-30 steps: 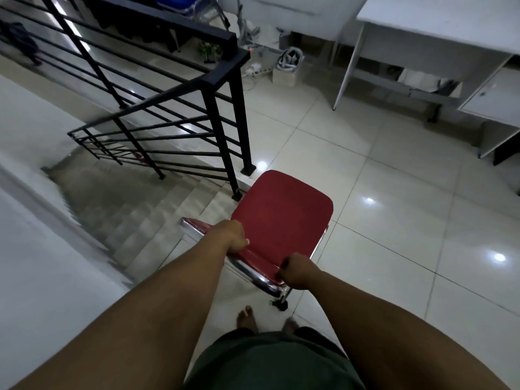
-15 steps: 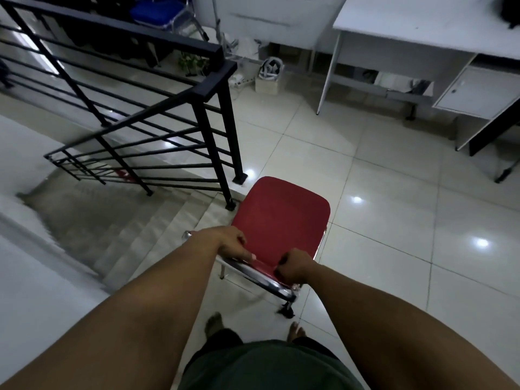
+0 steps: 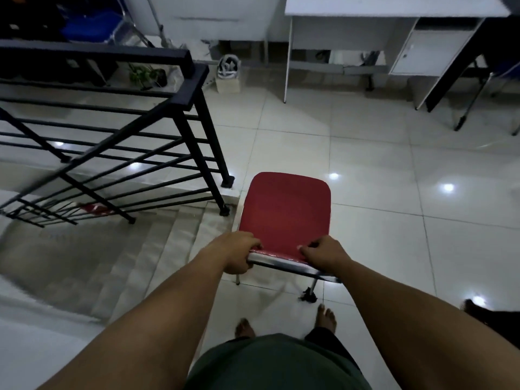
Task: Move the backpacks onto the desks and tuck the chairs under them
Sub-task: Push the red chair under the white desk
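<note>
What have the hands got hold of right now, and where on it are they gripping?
Both hands grip the red chair by the top edge of its backrest: left hand at the left corner, right hand toward the right, fingers curled over the chrome rail.

The tiled floor (image 3: 380, 243) (glossy, catching lamp reflections) carries the red chair (image 3: 285, 215), a white desk (image 3: 394, 7) and the black railing (image 3: 168, 108).

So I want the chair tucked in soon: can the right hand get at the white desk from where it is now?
Probably not yet. The right hand grips the red chair at its near edge, and open tiled floor separates the chair from the white desk.
</note>
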